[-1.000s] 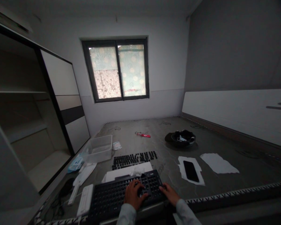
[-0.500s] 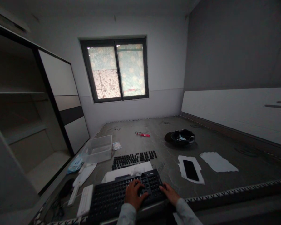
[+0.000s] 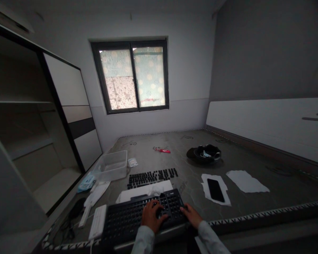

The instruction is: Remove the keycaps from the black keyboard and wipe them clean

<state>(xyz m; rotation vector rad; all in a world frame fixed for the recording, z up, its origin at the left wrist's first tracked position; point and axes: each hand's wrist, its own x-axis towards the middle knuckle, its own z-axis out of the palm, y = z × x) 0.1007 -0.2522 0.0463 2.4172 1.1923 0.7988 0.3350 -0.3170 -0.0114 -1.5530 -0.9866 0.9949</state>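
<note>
A black keyboard (image 3: pixel 124 220) lies at the near edge of the mattress, slightly tilted. My left hand (image 3: pixel 151 217) rests over its right half, fingers curved and thumb spread apart from them; nothing shows between them. At the keyboard's right edge, my right hand (image 3: pixel 193 216) grips the side with thumb and fingers. Just beyond the keyboard is a white sheet (image 3: pixel 140 190) with a crumpled white tissue (image 3: pixel 155 190) on it. Behind that, many loose black keycaps (image 3: pixel 148 178) are laid out in rows on the mattress.
A clear plastic box (image 3: pixel 112 169) stands left, near a blue packet (image 3: pixel 87 182) and a white power strip (image 3: pixel 98 221). On the right are a dark cap (image 3: pixel 204 154), a phone (image 3: pixel 215 189) on paper, and another paper sheet (image 3: pixel 247 181). A red item (image 3: pixel 163 150) lies farther back.
The view has shifted slightly. Both hands stay at nearly the same places on the keyboard, and no object has visibly moved.
</note>
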